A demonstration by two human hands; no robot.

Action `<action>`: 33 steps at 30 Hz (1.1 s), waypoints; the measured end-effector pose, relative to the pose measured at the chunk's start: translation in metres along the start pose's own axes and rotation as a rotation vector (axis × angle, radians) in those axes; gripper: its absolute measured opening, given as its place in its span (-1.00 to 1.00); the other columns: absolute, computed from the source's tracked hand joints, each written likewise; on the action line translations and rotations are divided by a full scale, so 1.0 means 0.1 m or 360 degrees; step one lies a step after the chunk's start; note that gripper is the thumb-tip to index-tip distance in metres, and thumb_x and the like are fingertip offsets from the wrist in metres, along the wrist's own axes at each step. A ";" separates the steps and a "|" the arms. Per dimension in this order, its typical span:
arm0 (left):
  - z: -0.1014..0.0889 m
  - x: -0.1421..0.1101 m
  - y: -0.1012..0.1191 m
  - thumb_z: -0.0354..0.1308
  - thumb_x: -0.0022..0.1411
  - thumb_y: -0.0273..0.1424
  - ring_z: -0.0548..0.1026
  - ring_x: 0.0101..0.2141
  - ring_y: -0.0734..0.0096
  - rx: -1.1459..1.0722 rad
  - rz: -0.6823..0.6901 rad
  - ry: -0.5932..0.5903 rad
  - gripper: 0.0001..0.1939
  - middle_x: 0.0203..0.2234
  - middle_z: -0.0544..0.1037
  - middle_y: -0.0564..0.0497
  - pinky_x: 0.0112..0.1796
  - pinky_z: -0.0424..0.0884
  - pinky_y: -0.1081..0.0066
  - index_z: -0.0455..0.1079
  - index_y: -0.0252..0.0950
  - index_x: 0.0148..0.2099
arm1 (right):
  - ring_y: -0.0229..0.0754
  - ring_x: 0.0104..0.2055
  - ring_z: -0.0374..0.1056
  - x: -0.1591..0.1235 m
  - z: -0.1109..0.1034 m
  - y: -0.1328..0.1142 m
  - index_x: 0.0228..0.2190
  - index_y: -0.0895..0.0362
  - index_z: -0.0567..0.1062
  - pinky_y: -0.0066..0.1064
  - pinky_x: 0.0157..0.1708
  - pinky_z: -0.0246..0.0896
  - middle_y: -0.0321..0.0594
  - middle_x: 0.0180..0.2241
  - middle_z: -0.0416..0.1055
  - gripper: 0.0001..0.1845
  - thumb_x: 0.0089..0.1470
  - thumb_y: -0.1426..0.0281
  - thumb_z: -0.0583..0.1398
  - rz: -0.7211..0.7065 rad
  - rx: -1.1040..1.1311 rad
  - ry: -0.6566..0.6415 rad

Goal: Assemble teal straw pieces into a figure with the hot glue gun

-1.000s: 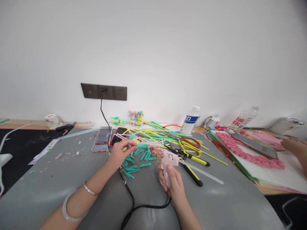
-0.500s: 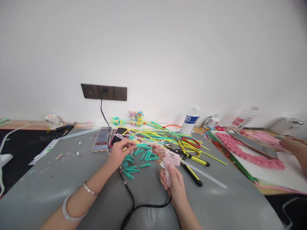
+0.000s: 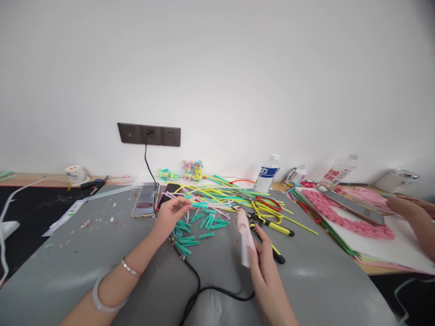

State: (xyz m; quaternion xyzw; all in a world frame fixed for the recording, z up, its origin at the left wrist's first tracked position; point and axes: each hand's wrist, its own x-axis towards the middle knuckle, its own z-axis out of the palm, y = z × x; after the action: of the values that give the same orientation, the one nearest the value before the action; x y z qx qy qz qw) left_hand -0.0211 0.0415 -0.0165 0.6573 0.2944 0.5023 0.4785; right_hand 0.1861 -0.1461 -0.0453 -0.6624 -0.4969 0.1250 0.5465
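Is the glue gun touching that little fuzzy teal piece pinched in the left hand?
Apart. The head view shows a plain gap between the glue gun and the teal piece in the left hand.

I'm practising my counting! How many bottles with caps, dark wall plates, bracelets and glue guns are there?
Bottles with caps: 3
Dark wall plates: 3
Bracelets: 2
Glue gun: 1
Total: 9

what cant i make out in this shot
Head view, glue gun: nozzle blurred.
Head view, teal piece: one end hidden by the left hand.
Head view, pink-edged phone: partly covered by fuzzy sticks.
Head view, other person's arm: cut off by the right edge.
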 end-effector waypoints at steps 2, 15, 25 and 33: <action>0.01 0.01 0.03 0.34 0.06 -0.26 0.54 -0.49 0.36 -0.0073 -0.0021 0.0014 -0.79 -0.51 0.58 0.01 -0.44 0.42 0.46 0.52 -0.31 -0.35 | -0.06 -0.20 0.51 -0.11 -0.06 0.02 0.32 0.07 0.00 -0.32 -0.24 0.42 -0.07 -0.14 0.52 -0.38 0.33 0.18 0.00 0.0020 -0.0222 -0.0174; 0.03 -0.01 0.07 0.33 0.07 -0.29 0.41 -0.46 0.41 -0.0092 0.0056 -0.0032 -0.82 -0.49 0.51 0.03 -0.43 0.33 0.47 0.51 -0.31 -0.38 | 0.00 -0.18 0.44 -0.13 0.09 0.15 0.16 0.05 0.23 -0.17 -0.17 0.41 -0.11 -0.18 0.40 -0.49 0.20 0.25 0.12 -0.0218 -0.0626 -0.0175; 0.05 -0.05 0.08 0.31 0.10 -0.20 0.36 -0.46 0.42 -0.0112 -0.0039 -0.0136 -0.74 -0.48 0.48 0.02 -0.45 0.28 0.48 0.49 -0.32 -0.33 | -0.10 -0.33 0.28 0.16 -0.06 -0.10 0.02 0.10 0.34 -0.24 -0.24 0.32 -0.19 -0.29 0.32 -0.58 0.20 0.16 0.17 -0.0296 -0.0438 -0.0057; 0.10 -0.11 0.13 0.33 0.07 -0.11 0.34 -0.47 0.44 -0.0177 -0.0064 -0.0289 -0.64 -0.42 0.48 0.00 -0.44 0.30 0.48 0.46 -0.33 -0.36 | -0.03 -0.11 0.34 0.41 0.12 -0.53 -0.01 0.02 0.39 -0.23 -0.10 0.29 -0.13 -0.12 0.39 -0.63 0.14 0.31 0.26 -0.0526 -0.0044 -0.0175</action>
State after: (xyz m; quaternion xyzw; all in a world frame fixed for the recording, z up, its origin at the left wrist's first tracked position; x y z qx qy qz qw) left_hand -0.0163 0.0240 -0.0087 0.6665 0.2347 0.4464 0.5490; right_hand 0.1695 -0.1108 0.0103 -0.5714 -0.6298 0.0625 0.5224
